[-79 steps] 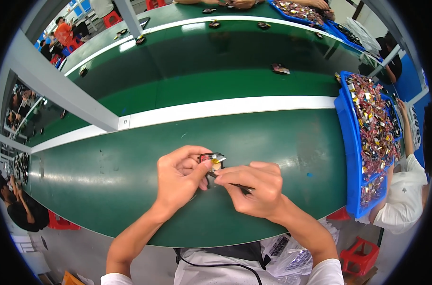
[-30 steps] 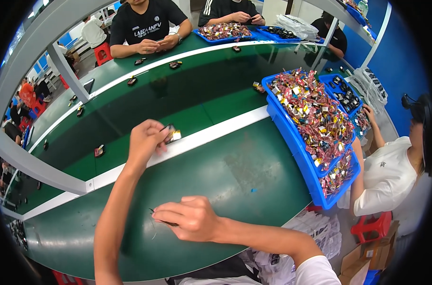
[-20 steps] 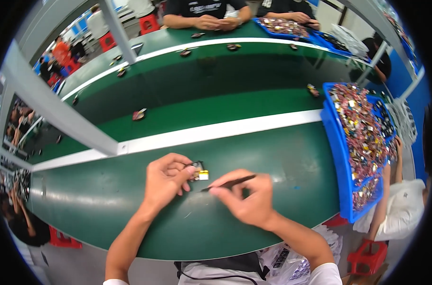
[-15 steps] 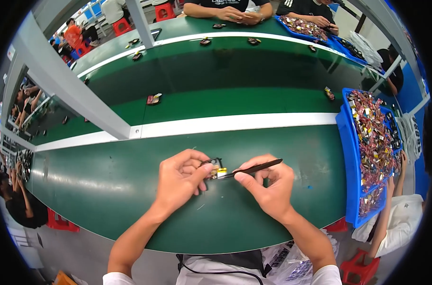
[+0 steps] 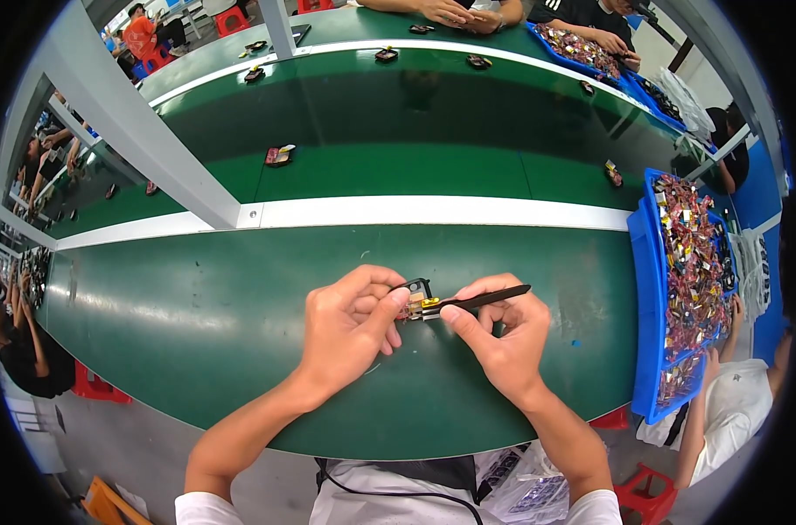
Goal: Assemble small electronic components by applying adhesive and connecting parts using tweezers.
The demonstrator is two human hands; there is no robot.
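Note:
My left hand [image 5: 347, 337] is closed on a small electronic assembly, pinching it between thumb and fingers above the green table. The assembly has a black plastic frame [image 5: 427, 285] and a piece with yellow tape [image 5: 430, 303] and a silvery edge. Held pen-like in my right hand [image 5: 510, 337] is a pair of black tweezers [image 5: 496, 297]. Their tips reach the yellow-taped piece, where fingers and the small scale hide the exact contact. Part of the assembly is covered by my left fingers.
At right stands a blue tray [image 5: 645, 306] heaped with small wired circuit parts. A white rail [image 5: 450, 211] separates my table [image 5: 197, 324] from a dark green belt carrying scattered assemblies [image 5: 279, 156]. A grey post [image 5: 144, 122] slants up at left. Other people work around.
The view has shifted a little. Both hands sit slightly farther right in the picture, with the assembly and tweezers still held close together.

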